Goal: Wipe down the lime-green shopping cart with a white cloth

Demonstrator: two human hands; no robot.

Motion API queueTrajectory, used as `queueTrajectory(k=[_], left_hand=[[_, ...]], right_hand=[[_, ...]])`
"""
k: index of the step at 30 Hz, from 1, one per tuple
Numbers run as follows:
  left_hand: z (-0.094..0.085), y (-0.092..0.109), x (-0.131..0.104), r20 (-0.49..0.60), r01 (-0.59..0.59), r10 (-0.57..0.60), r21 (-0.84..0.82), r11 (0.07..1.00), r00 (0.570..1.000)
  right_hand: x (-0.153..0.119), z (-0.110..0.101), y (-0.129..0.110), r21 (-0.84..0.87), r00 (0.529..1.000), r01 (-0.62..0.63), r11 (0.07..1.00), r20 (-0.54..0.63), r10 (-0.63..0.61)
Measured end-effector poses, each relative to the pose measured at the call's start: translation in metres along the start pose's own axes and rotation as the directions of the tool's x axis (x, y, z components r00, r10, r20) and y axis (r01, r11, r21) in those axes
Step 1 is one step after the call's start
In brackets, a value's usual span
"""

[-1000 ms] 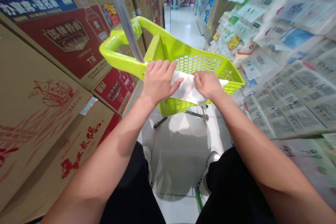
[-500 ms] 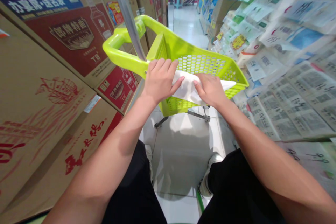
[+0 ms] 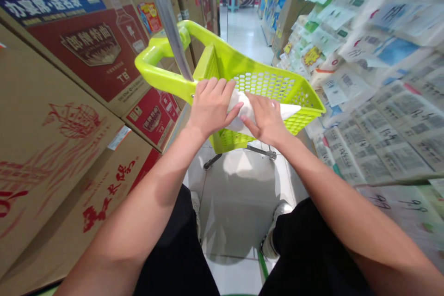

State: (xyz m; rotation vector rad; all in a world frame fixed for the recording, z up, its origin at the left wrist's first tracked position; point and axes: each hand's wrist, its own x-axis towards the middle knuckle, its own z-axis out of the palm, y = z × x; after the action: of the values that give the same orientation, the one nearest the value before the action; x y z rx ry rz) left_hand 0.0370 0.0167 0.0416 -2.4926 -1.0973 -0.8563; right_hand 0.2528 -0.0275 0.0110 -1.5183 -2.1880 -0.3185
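A lime-green shopping cart basket (image 3: pixel 270 78) with perforated walls stands in front of me, its side rim running under both hands. My left hand (image 3: pixel 212 104) is wrapped over the rim near the handle end. Close to its right, my right hand (image 3: pixel 265 118) presses a white cloth (image 3: pixel 239 122) against the same rim, fingers bent over it. One end of the cloth lies over the rim to the right of that hand. The cloth also reaches the left thumb. The cart's looped handle (image 3: pixel 159 77) sticks out at the left.
Stacked cartons (image 3: pixel 79 51) wall the left side. Wrapped tissue packs (image 3: pixel 381 120) are piled on the right. A metal pole (image 3: pixel 166 14) rises by the handle. Beyond, a blue stool (image 3: pixel 233 1) stands down the tiled aisle (image 3: pixel 246 23).
My right hand has slid left along the rim towards my left hand, bunching the white cloth. My left hand has stayed in place.
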Motion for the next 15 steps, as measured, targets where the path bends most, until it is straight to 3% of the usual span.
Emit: queueTrajectory(k=[2, 3, 5, 7, 8, 9, 11, 13, 15], left_hand=[[-0.001, -0.004, 0.0, -0.001, 0.004, -0.004, 0.001, 1.0, 1.0], [-0.001, -0.006, 0.0, -0.003, 0.006, -0.006, 0.002, 1.0, 1.0], [-0.002, -0.009, 0.0, 0.001, 0.004, -0.004, 0.004, 1.0, 1.0], [-0.002, -0.01, 0.0, 0.013, 0.0, 0.0, 0.006, 1.0, 1.0], [-0.002, -0.009, 0.0, 0.017, 0.002, -0.002, 0.008, 1.0, 1.0], [-0.002, -0.008, -0.001, 0.019, 0.006, -0.007, 0.011, 1.0, 1.0], [-0.001, -0.004, -0.001, 0.019, 0.013, -0.013, 0.022, 1.0, 1.0], [-0.001, -0.002, -0.001, 0.015, 0.011, -0.012, 0.027, 1.0, 1.0], [-0.002, -0.002, -0.001, 0.011, 0.011, -0.011, 0.021, 1.0, 1.0]], right_hand=[[0.002, -0.001, -0.003, 0.045, 0.998, 0.058, 0.997, 0.014, -0.059], [0.003, -0.003, 0.005, 0.049, 0.998, 0.026, 0.998, 0.051, -0.028], [0.005, -0.007, 0.03, -0.014, 0.977, -0.158, 0.987, 0.146, 0.158], [0.004, -0.01, 0.055, -0.137, 0.896, -0.381, 0.914, 0.191, 0.402], [0.003, -0.01, 0.062, -0.18, 0.861, -0.444, 0.878, 0.187, 0.474], [0.002, -0.01, 0.063, -0.193, 0.854, -0.459, 0.867, 0.172, 0.491], [-0.001, -0.006, 0.048, -0.137, 0.921, -0.352, 0.926, 0.124, 0.369], [-0.003, -0.002, 0.023, -0.041, 0.988, -0.142, 0.989, 0.053, 0.144], [-0.003, 0.0, 0.005, 0.036, 1.0, 0.028, 0.999, 0.006, -0.029]])
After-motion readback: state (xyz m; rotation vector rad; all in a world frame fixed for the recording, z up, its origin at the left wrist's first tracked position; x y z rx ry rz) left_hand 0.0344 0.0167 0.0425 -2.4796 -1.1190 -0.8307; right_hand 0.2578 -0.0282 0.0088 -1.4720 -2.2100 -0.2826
